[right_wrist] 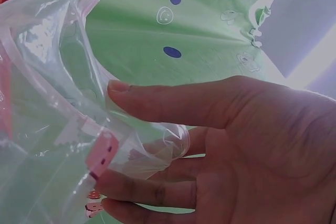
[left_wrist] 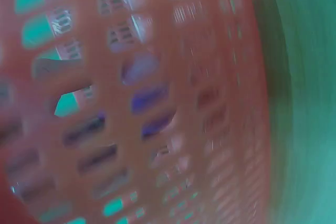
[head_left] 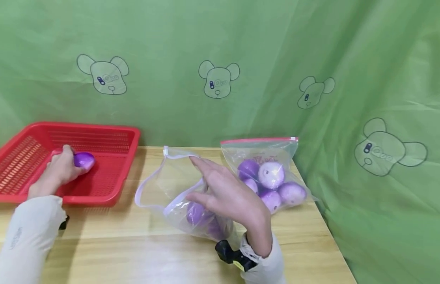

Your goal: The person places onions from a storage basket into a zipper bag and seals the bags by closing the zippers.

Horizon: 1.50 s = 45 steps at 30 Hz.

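Observation:
In the head view my left hand [head_left: 60, 167] reaches into the red plastic basket [head_left: 125, 165] and grips a shiny purple-and-white onion-like round [head_left: 85, 160]. Through the basket's slots, the left wrist view shows blurred patches of purple. My right hand [head_left: 230, 193] is at the mouth of a clear zip bag [head_left: 156, 177], which gapes towards the basket. Its fingers are nearly straight and touch the bag's edge, with the thumb held apart, as the right wrist view shows. Inside this bag lie purple rounds [head_left: 196, 213], partly hidden by the hand.
Behind my right hand lies a second clear bag [head_left: 230, 152] with a red zip strip, holding several purple-and-white rounds [head_left: 271, 175]. Everything stands on a wooden table [head_left: 117, 244]. A green curtain [head_left: 163, 39] with mouse-like drawings hangs along the back and right.

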Available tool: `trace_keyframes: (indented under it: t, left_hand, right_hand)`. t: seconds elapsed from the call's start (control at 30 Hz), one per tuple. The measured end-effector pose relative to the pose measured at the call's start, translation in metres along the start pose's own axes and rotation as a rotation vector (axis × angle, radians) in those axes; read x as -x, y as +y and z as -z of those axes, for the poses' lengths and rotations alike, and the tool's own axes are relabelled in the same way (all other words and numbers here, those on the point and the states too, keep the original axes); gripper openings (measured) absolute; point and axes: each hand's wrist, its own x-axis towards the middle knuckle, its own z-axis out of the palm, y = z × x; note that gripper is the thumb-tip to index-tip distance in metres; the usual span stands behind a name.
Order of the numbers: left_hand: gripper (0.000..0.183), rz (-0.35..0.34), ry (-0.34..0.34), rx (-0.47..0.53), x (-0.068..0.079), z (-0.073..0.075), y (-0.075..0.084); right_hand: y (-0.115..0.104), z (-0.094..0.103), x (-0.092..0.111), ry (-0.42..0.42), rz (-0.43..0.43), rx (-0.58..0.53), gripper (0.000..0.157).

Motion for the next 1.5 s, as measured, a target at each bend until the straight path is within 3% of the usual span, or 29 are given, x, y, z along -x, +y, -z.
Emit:
trace_keyframes:
  t: [0.17,0.33,0.47,0.67,1.0,1.3,1.5]
  left_hand:
    - [0.069,0.012,0.094,0.07,0.014,-0.003,0.008]
    - [0.066,-0.089,0.218,0.102,0.026,-0.002,0.026]
    - [0.07,-0.112,0.278,0.122,0.038,0.0,0.044]
    - [0.074,-0.088,0.322,0.153,0.055,0.003,0.064]
    - [0.071,-0.156,0.413,0.172,0.073,0.015,0.091]
    - [0.071,-0.227,0.407,0.212,0.08,0.017,0.112]
    - [0.071,-0.303,0.442,0.207,0.089,0.02,0.128]
  right_hand:
    - [-0.003,-0.001,-0.002,-0.005,-0.012,0.002,0.084]
    - [-0.005,-0.002,-0.003,-0.001,-0.009,0.013,0.084]
    - [-0.008,-0.003,-0.002,0.002,0.013,0.008,0.083]
    - [-0.009,-0.005,-0.003,-0.002,0.023,0.01,0.082]
    - [-0.009,-0.006,-0.004,-0.015,0.0,0.024,0.082]
    - [-0.009,-0.005,-0.004,-0.016,-0.026,0.024,0.082]
    - [-0.009,-0.008,-0.007,-0.023,-0.018,0.022,0.082]
